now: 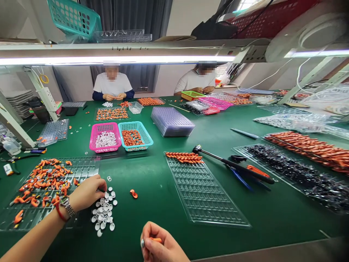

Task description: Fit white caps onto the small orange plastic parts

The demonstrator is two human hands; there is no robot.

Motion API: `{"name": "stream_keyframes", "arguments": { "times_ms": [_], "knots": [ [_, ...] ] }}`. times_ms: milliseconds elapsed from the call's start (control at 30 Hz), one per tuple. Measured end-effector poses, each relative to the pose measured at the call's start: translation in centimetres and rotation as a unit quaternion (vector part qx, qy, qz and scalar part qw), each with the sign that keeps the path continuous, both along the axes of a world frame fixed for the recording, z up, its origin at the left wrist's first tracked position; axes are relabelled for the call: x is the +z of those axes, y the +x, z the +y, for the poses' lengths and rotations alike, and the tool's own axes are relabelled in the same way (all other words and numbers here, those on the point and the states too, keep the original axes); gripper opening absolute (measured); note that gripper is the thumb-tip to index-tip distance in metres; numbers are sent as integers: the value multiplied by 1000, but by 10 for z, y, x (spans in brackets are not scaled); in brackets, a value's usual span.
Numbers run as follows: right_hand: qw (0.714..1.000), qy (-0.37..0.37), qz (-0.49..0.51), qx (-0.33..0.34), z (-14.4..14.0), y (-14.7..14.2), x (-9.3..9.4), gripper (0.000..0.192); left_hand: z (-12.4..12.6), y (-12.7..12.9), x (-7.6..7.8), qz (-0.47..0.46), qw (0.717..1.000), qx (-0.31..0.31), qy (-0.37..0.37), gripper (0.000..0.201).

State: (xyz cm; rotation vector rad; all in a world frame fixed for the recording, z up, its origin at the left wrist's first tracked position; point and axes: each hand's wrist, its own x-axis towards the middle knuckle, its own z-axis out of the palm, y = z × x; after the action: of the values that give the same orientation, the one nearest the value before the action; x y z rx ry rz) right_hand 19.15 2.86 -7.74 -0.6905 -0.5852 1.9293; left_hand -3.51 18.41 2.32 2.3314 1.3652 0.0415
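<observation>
Fingers of the left hand (87,192) pinch at the heap of small white round plastic caps (104,213), which may scatter, while the right hand (159,245) grips a small orange plastic part (156,239).

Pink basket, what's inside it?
The pink basket holds a heap of small white round pieces. Whatever lies beneath the heap is covered.

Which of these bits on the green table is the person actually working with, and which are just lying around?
In use:
- left hand on the pile of white caps
- right hand holding an orange piece

Lying about:
- loose orange piece
- clear tray
- pink basket
- teal basket
- black-handled tool
</observation>
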Motion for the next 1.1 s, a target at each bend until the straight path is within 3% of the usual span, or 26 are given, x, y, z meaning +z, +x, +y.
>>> {"name": "stream_keyframes", "arguments": {
  "times_ms": [667, 900, 1100],
  "knots": [
    [1000, 7, 18, -3, -1, 0, 2, 39, -10, 2, 9, 9, 1000, -1, 2, 19],
    [1000, 6, 9, -1, 0, -1, 5, 41, -23, 2, 14, 23, 999, -10, -26, 10],
    [1000, 2, 16, -8, -1, -1, 4, 38, -21, -1, 14, 17, 1000, 3, -23, 14]
  ]
}}
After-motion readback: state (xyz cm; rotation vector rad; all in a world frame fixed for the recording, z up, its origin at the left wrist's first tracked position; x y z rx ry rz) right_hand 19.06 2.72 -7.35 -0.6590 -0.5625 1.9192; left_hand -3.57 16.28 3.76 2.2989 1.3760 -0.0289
